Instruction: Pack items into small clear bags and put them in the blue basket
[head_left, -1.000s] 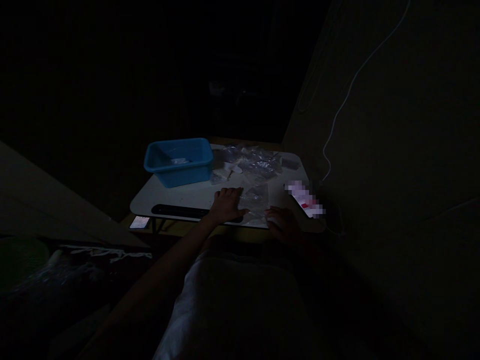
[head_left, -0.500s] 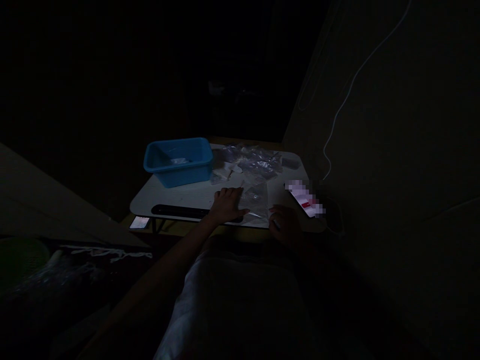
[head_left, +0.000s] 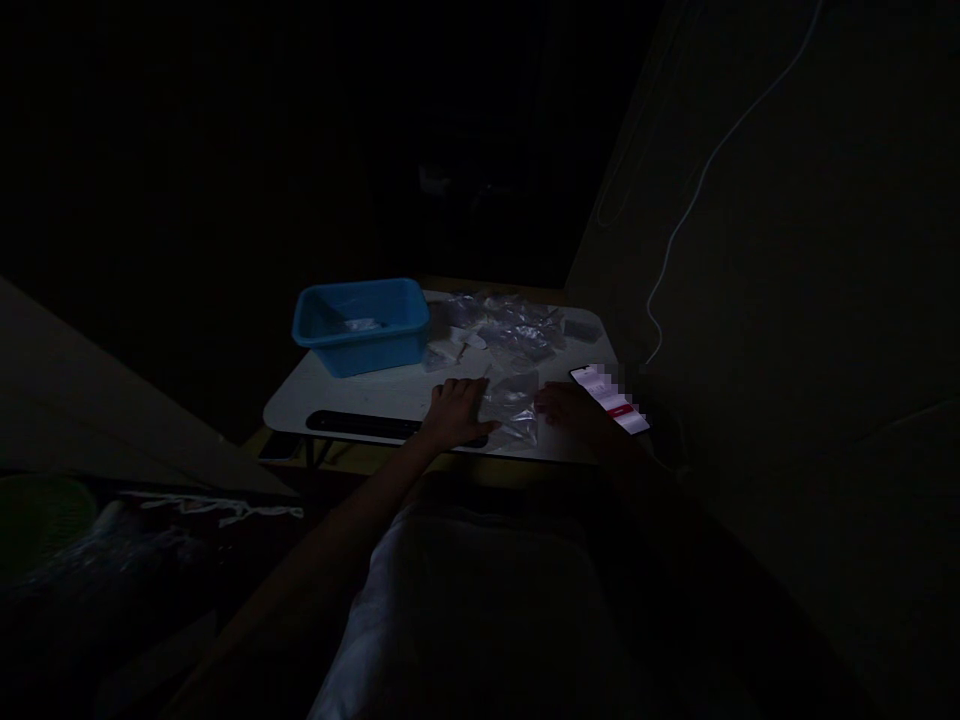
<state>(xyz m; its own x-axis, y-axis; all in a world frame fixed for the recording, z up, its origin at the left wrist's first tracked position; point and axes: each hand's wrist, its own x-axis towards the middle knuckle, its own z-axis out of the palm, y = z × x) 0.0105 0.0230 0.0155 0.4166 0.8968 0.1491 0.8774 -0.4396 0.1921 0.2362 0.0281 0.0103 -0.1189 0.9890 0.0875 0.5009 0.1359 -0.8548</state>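
Observation:
A clear plastic bag lies flat near the front edge of the white table. My left hand rests at the bag's left side with its fingers spread, partly over a long black slotted strip. At the bag's right edge is my right hand, its fingers bent close together; whether they pinch the plastic is too dark to tell. Crumpled clear bags are heaped behind, beside small white packets.
A blue basin with something white inside stands at the table's back left. A lit phone lies at the right. Another phone is below the left edge. A white cable hangs along the right wall.
My right hand has moved up along the bag's right edge, away from the table's front. The left hand has stayed almost in place. The lower-left phone's screen has gone dark.

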